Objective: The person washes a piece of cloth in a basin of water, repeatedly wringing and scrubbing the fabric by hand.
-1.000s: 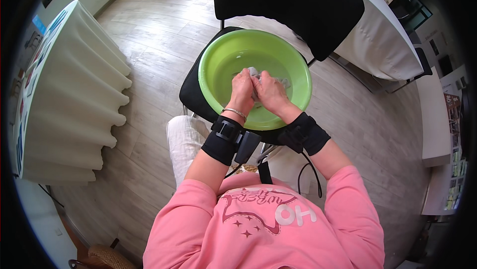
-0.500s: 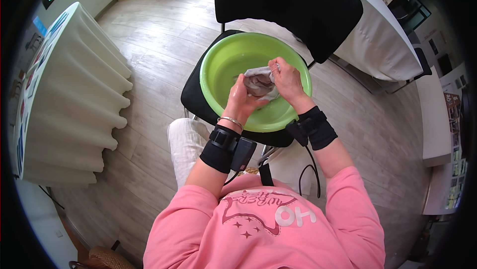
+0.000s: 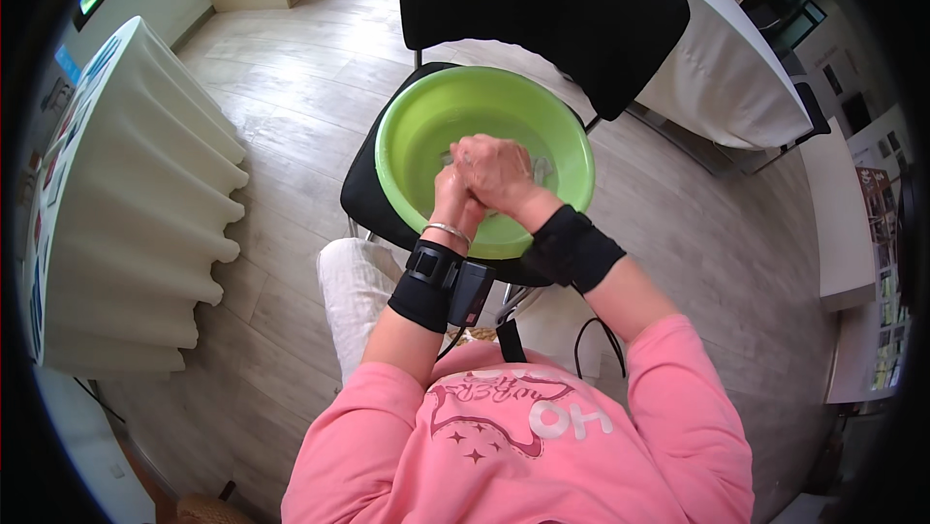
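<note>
Snugly, right hand (image 3: 504, 175) against left hand (image 3: 452, 195), fingers (image 3: 474, 150) clamped on pale cloth (image 3: 542, 171), over green basin (image 3: 417, 117).

Right hand (image 3: 499, 173) clasped over left hand (image 3: 453, 199), grey cloth (image 3: 542, 170) showing, green basin (image 3: 409, 148).

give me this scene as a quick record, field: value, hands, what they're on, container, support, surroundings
left hand: in the basin, clasped with the right
right hand: curled over the left
held item: grey cloth, mostly hidden by the hands
container: round green basin
support: black chair, basin on its seat
wrists: black bands, silver bracelet on the left
far left: white-draped table
</note>
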A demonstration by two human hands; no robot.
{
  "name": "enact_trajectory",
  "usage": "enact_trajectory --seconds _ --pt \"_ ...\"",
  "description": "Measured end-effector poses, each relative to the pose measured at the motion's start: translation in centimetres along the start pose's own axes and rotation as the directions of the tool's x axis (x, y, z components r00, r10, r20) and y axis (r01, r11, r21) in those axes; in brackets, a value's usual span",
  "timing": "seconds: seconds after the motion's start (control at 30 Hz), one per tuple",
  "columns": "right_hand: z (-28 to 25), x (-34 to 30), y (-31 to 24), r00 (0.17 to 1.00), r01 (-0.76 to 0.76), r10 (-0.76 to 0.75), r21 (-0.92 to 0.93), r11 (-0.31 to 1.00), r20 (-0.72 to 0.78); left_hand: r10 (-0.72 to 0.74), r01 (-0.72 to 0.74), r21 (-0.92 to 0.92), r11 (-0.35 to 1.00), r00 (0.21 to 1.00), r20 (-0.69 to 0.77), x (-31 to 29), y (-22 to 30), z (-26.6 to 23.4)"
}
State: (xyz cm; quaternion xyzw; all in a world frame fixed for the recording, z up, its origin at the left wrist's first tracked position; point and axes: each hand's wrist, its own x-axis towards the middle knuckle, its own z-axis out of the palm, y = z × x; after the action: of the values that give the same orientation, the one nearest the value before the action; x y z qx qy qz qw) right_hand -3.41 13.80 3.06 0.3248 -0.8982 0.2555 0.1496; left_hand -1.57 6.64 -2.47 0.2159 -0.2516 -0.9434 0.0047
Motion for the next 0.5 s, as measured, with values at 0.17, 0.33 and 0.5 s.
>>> enact_trajectory --seconds 0.17,0.33,0.5 --pt "-0.5 0.4 0.2 0.993 -0.086 0.088 -0.037 0.996 0.076 0.037 -0.038 0.018 0.999 0.998 0.044 1.1 -0.6 -0.6" --pt "-0.7 -1.4 -2.3 1.0 0.017 -0.019 0.076 0.997 0.018 0.127 -0.126 -0.02 0.992 0.974 0.185 0.5 0.6 -2.3" --pt "0.1 -0.1 1.2 1.0 -0.019 0.019 -0.003 1.0 0.022 0.064 -0.062 -0.069 0.996 0.998 0.029 0.7 -0.1 0.2"
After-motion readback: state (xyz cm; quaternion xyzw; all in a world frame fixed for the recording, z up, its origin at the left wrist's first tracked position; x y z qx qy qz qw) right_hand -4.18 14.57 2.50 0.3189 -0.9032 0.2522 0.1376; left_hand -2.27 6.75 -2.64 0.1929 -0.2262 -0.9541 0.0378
